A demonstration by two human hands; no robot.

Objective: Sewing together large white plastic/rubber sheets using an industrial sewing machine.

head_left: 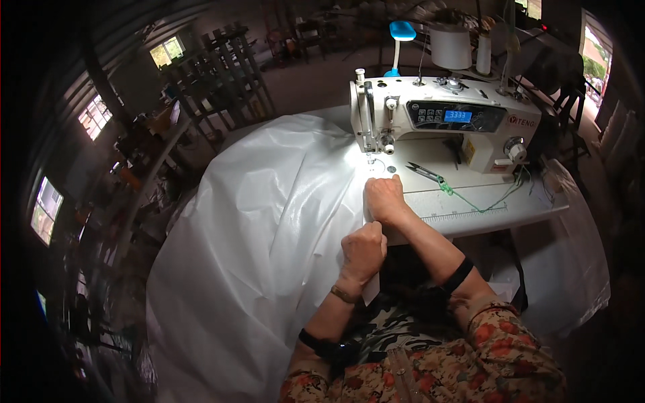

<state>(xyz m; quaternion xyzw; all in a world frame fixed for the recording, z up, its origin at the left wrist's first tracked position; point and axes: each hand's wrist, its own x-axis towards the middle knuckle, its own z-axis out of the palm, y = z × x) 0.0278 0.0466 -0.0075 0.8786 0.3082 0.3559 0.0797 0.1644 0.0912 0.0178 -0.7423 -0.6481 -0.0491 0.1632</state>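
The flowered shirt (430, 366) is nearest, and beside the sewing machine (440, 101) left hand (363, 251) and right hand (385, 199) clench the edge of the white sheet (259, 195), which I judge light, soft, slippery, best held there.

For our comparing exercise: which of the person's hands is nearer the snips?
The right hand, farther forward toward the snips; the left hand is nearer the person's body.

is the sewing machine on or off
The sewing machine is on: its display glows blue, and bright light falls on the white sheet beside it.
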